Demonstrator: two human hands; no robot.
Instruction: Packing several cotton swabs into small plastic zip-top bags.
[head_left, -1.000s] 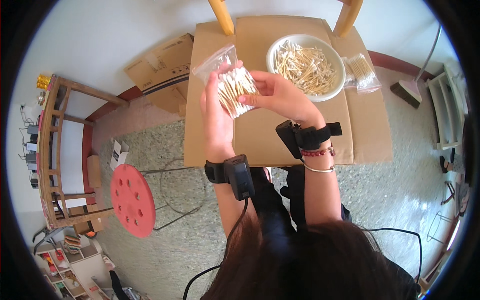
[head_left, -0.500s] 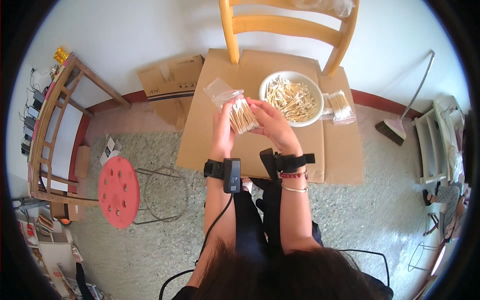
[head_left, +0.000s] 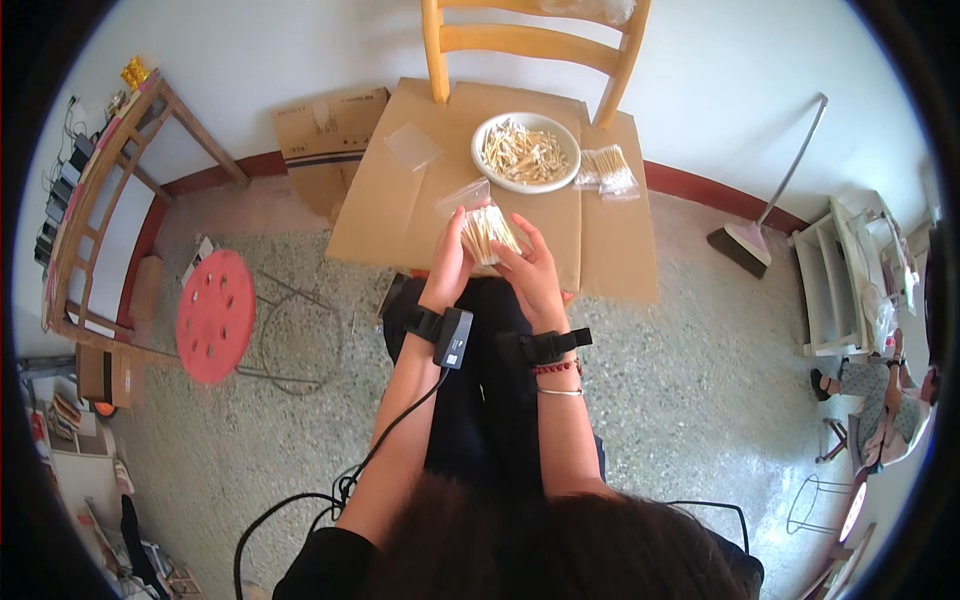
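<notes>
Between my hands, at the near edge of a cardboard-covered seat (head_left: pixel 400 215), is a clear plastic bag of cotton swabs (head_left: pixel 484 232). Its swabs stand side by side, and the bag's loose clear top rises at the upper left. My left hand (head_left: pixel 449 262) grips the bag's left side. My right hand (head_left: pixel 533 272) holds the right side, thumb at the front and index finger stretched upward; its other fingers are partly hidden. Beyond the hands a white bowl (head_left: pixel 480 172) contains many loose swabs (head_left: pixel 524 153). Another clear bag (head_left: pixel 412 148) lies flat on the cardboard.
Packed swab bags (head_left: pixel 606 170) lie right of the bowl. The wooden chair back (head_left: pixel 530 42) rises behind. A red stool (head_left: pixel 216 316) stands at left, a broom (head_left: pixel 742 248) leans at right near a white shelf (head_left: pixel 822 280). Cables (head_left: pixel 290 505) trail by my left arm.
My hands have drawn the swab bag nearer to my body, away from the bowl. My right fingers have spread upward. The flat clear bag now shows apart from the held one. The view has shifted.
</notes>
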